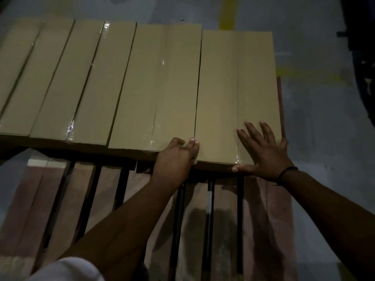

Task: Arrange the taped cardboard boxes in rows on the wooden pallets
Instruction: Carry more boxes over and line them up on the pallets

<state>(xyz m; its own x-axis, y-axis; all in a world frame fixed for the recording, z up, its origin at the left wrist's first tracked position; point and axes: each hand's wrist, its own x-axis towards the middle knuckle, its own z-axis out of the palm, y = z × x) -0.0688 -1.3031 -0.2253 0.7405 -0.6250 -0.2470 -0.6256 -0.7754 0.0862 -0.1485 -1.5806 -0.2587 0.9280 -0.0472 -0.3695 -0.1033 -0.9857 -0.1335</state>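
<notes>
Dim, soft-focus view; glare on tape (71, 126).

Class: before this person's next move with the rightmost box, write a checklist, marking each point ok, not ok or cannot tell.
1. Right hand flat on the rightmost box: ok.
2. Left hand gripping that box's near left corner: ok.
3. Side tight against the neighbouring box: not ok, thin dark gap shows.
4. Far edges level: not ok, a step shows.
5. Wooden pallet under its right edge: ok, a strip shows beyond.
6. Tape intact: cannot tell, too dim.
</notes>
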